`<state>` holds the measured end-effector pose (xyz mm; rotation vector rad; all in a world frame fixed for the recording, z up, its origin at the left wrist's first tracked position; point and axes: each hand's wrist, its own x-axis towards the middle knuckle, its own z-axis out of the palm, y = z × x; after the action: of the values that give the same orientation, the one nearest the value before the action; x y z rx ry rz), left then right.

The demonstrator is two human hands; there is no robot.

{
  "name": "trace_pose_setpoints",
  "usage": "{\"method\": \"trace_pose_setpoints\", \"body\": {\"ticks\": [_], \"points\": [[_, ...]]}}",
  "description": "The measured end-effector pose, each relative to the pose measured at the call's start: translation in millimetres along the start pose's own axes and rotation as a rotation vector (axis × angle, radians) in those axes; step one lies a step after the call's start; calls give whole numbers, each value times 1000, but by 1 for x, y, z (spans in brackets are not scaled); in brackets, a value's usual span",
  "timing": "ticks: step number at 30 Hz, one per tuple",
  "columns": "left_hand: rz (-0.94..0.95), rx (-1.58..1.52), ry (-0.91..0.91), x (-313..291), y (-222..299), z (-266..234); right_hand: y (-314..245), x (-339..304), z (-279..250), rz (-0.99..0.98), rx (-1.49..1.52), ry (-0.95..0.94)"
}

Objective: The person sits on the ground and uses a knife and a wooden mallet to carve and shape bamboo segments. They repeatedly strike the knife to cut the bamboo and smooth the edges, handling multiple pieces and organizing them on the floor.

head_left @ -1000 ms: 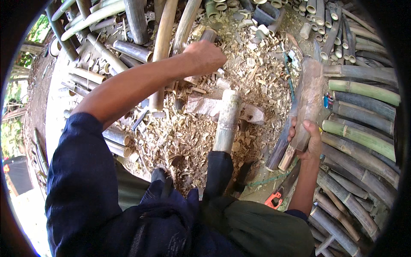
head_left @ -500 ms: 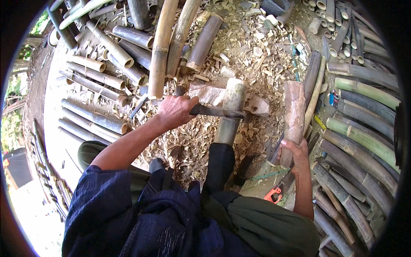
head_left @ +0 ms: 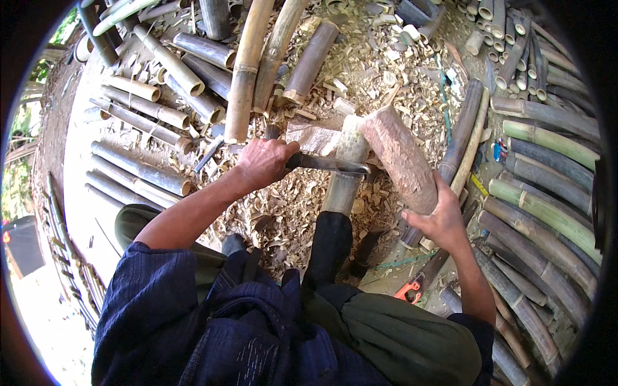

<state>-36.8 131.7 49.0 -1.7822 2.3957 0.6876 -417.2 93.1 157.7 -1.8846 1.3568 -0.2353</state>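
Two bare hands are yours here, and each is grasping something. Your left hand (head_left: 265,161) is clenched in a fist around one end of a long-bladed tool (head_left: 328,165), the knuckles facing up; its handle is mostly hidden inside your curled fingers. The dark blade comes out on the right side of that fist and runs level across a pale bamboo length (head_left: 340,193), its tip reaching just past the right edge. From this angle you cannot tell whether steel and bamboo touch.

Your right hand (head_left: 446,219) grips the rough reddish wood block (head_left: 400,154) by its lower end. The thumb (head_left: 421,222) lies along the near side at the bottom, while the other fingers wrap around the right side and are largely hidden beneath it. The block slants from your palm toward the upper left, well clear of the left fingers, with its far end right beside the bamboo's top; contact there cannot be made out.

Pale chips (head_left: 280,206) cover the ground under both hands. A reddish slab (head_left: 310,134) lies behind the bamboo, and a dark pole (head_left: 462,125) rests to the right of the block.
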Motion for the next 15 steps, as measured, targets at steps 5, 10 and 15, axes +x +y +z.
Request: {"method": "trace_pose_setpoints", "body": {"ticks": [5,10,15], "points": [[-5,27,-1,-1,2,-1,-9,17,-9,-26,137,-40],[-37,39,-19,-1,0,5,-21,18,-13,-44,32,-66],[23,66,30,-1,-3,3,-22,21,-12,-26,60,-140]]}}
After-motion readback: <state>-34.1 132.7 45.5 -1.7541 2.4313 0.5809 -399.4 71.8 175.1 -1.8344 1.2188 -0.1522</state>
